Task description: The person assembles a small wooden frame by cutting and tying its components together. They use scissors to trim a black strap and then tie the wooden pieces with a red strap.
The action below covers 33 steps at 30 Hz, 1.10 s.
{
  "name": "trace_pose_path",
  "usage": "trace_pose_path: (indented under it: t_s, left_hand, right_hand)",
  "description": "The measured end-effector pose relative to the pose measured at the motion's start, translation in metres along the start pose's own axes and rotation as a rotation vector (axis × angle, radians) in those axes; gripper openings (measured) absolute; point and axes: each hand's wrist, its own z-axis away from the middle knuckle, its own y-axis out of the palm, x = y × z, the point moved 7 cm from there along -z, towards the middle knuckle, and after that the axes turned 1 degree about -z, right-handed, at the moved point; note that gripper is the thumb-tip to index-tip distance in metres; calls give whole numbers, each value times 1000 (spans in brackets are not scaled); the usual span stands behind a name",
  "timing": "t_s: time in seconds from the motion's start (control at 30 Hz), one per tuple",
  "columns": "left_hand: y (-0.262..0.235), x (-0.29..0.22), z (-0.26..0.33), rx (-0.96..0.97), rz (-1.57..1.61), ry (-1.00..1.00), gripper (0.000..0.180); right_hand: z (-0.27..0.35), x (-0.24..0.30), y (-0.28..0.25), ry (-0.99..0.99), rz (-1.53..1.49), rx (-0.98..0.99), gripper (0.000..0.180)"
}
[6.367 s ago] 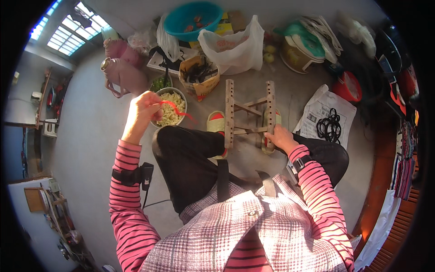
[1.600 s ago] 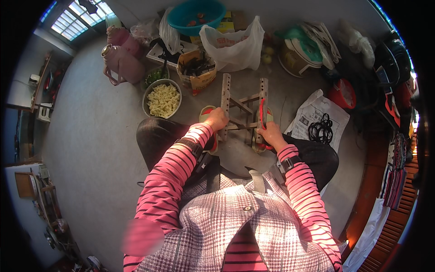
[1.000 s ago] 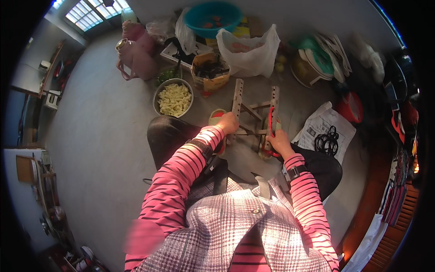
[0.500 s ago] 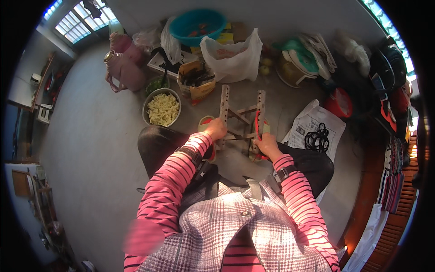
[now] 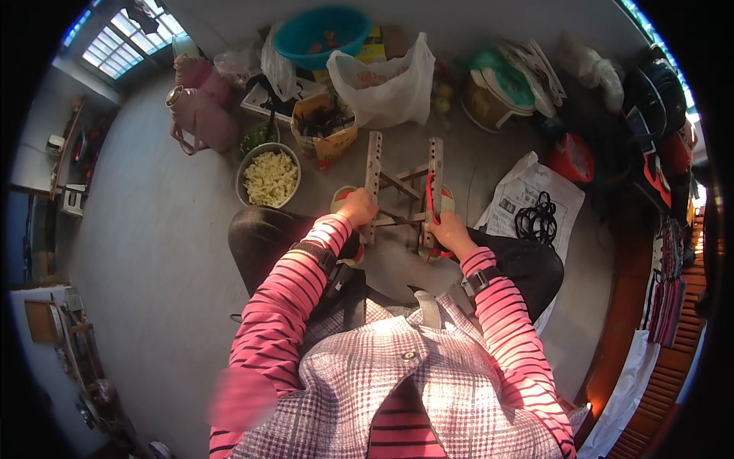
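A wooden folding stool frame (image 5: 372,164) with rows of holes along its two top bars and crossed legs stands on the floor between my knees. My left hand (image 5: 357,208) is closed round the near part of the left bar. On the right bar, my right hand (image 5: 451,234) is closed round the near end. A narrow red strip (image 5: 430,200) runs along that bar just ahead of my right fingers; I cannot tell what it belongs to. Under and beside the bars show my slippers (image 5: 448,200), light with red trim.
Left of the frame are a bowl of pale chopped food (image 5: 271,179), a cardboard box (image 5: 324,134) and pink flasks (image 5: 200,118). Behind lie a white plastic bag (image 5: 386,92) and a teal basin (image 5: 323,38). At right, black cord loops (image 5: 537,219) rest on a printed sack (image 5: 511,200).
My view has shifted slightly, so the floor things sit a little higher and mostly further left in it. Both hands keep their hold on the stool frame's bars.
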Motion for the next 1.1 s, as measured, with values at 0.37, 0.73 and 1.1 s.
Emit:
trace_pose_path:
  t_s: [0.37,0.73,1.1]
  left_hand:
    - [-5,0,6,55,91,-140,39]
    - [7,27,-12,61,166,-62,40]
    - [-5,11,13,126,234,-224,45]
  right_hand:
    - [-3,-3,0,-7,-40,2,49]
    - [-8,-10,2,-50,-78,31,49]
    - [-2,-20,-25,-74,-367,-139,23]
